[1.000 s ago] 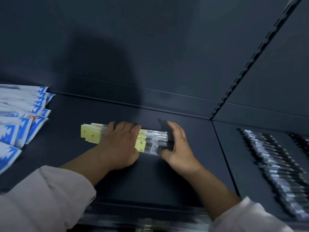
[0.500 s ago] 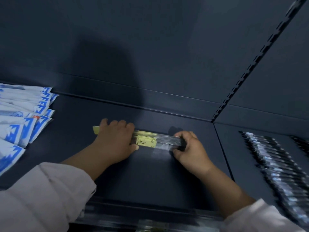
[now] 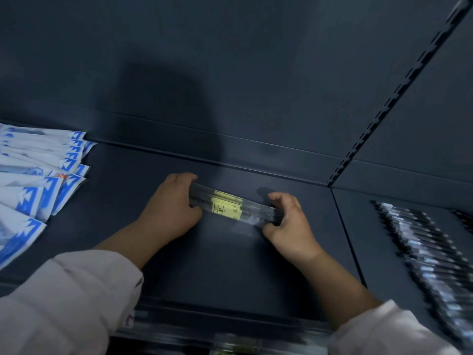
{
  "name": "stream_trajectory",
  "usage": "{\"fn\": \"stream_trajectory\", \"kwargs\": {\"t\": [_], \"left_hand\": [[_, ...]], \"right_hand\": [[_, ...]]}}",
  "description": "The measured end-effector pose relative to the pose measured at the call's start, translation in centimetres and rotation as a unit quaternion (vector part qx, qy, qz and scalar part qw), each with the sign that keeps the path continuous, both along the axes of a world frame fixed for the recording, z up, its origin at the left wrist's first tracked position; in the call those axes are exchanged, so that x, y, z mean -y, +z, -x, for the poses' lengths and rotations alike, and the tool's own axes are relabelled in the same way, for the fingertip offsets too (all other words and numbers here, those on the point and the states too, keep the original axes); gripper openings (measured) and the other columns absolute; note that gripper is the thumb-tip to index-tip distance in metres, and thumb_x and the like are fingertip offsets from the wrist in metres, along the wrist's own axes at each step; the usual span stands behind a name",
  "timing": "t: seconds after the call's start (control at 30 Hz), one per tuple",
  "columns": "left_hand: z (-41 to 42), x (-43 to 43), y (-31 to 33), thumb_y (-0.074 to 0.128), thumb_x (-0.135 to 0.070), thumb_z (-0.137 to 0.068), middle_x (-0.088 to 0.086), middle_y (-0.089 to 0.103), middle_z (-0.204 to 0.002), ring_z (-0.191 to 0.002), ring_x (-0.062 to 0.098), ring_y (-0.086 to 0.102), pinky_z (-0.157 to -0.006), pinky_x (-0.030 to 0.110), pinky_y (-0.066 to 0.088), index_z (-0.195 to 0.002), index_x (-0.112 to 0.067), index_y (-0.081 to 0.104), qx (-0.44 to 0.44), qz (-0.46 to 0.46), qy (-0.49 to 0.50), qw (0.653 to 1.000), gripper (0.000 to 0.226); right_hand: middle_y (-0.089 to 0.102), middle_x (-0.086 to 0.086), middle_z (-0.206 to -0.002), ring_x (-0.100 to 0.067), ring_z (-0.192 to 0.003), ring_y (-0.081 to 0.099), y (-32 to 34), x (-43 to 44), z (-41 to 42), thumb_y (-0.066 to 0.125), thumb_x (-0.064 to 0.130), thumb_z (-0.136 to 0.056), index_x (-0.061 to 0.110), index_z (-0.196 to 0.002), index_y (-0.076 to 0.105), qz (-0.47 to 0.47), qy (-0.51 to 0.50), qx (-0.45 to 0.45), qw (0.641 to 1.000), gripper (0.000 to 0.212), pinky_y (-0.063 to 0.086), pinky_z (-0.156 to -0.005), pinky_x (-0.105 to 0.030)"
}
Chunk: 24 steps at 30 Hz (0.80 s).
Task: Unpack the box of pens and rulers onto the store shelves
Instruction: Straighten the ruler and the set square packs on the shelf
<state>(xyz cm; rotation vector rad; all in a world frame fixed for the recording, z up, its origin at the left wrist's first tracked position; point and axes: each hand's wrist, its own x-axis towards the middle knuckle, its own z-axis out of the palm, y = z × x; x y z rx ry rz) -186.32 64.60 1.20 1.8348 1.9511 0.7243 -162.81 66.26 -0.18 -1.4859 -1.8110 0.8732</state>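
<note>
A bundle of clear plastic rulers (image 3: 234,204) with yellow labels stands on its long edge on the dark shelf (image 3: 230,265), near the middle. My left hand (image 3: 170,207) grips its left end, fingers curled over the top. My right hand (image 3: 288,222) grips its right end between thumb and curled fingers. The left tips of the rulers are hidden under my left hand.
Several blue-and-white packets (image 3: 33,185) lie fanned out at the shelf's left. A row of dark pens (image 3: 432,262) in clear wrap lies on the neighbouring shelf section at the right. A slotted upright (image 3: 384,108) divides the back panels. A price rail (image 3: 217,326) runs along the front edge.
The rulers, fanned flat a second ago, are squared into a tight bundle standing on edge. Both hands closed round its ends and moved slightly towards the back of the shelf.
</note>
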Motion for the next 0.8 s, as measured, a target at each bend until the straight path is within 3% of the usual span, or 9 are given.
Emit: {"fn": "stream_trajectory", "kwargs": {"t": [0.07,0.17,0.23,0.4,0.67,0.8], "left_hand": [[0.5,-0.2,-0.2,0.061,-0.021,-0.084,0.005,0.045,-0.132,-0.119,0.021,0.046,-0.097,0.031,0.037,-0.137,-0.019,0.042,-0.030,0.006,-0.007,0.999,0.056],[0.3,-0.4,-0.5,0.050,-0.032,-0.092,0.000,0.046,-0.125,-0.115,0.021,0.044,-0.097,0.039,0.032,-0.132,-0.025,0.041,-0.169,0.026,-0.017,0.985,0.041],[0.0,-0.5,-0.5,0.046,-0.034,-0.094,-0.001,0.046,-0.119,-0.111,0.020,0.044,-0.096,0.039,0.030,-0.126,-0.025,0.042,-0.214,0.020,-0.024,0.976,0.032],[-0.3,-1.6,0.4,0.045,-0.035,-0.095,-0.002,0.049,-0.117,-0.110,0.020,0.046,-0.095,0.038,0.026,-0.121,-0.024,0.045,-0.239,-0.024,-0.047,0.970,0.029],[-2.3,-5.0,1.6,0.046,-0.031,-0.094,0.003,0.048,-0.121,-0.115,0.025,0.044,-0.098,0.040,0.026,-0.120,-0.019,0.045,-0.246,-0.013,-0.059,0.967,0.029],[-3.2,-6.5,1.9,0.045,-0.031,-0.094,0.004,0.048,-0.121,-0.115,0.025,0.044,-0.099,0.041,0.026,-0.120,-0.019,0.045,-0.246,-0.001,-0.067,0.967,0.029]], "right_hand": [[0.045,0.007,-0.110,-0.006,-0.100,0.049,0.0,-0.2,-0.4,0.065,-0.003,-0.078,0.026,-0.107,0.047,-0.014,-0.016,0.013,1.000,0.044,0.031,-0.075,0.006],[0.048,0.005,-0.101,-0.008,-0.091,0.050,0.0,-0.2,-0.6,0.063,-0.001,-0.077,0.025,-0.097,0.050,-0.037,-0.005,0.064,0.997,0.035,0.032,-0.072,0.003],[0.048,0.005,-0.099,-0.009,-0.089,0.049,0.1,-0.4,-0.6,0.062,-0.001,-0.077,0.025,-0.094,0.050,-0.040,0.015,0.094,0.995,0.033,0.033,-0.073,0.001],[0.049,0.010,-0.096,-0.001,-0.085,0.051,1.3,-1.6,-1.9,0.060,-0.004,-0.078,0.027,-0.092,0.052,-0.036,0.014,0.086,0.996,0.035,0.033,-0.072,0.002],[0.060,-0.001,-0.099,-0.016,-0.083,0.058,2.7,-4.9,-3.6,0.060,-0.004,-0.082,0.033,-0.084,0.052,-0.011,-0.014,0.076,0.997,0.038,0.044,-0.067,-0.016],[0.060,-0.003,-0.103,-0.015,-0.087,0.058,3.0,-6.2,-4.2,0.060,-0.004,-0.082,0.033,-0.085,0.053,-0.009,-0.026,0.099,0.995,0.037,0.043,-0.069,-0.014]]}}
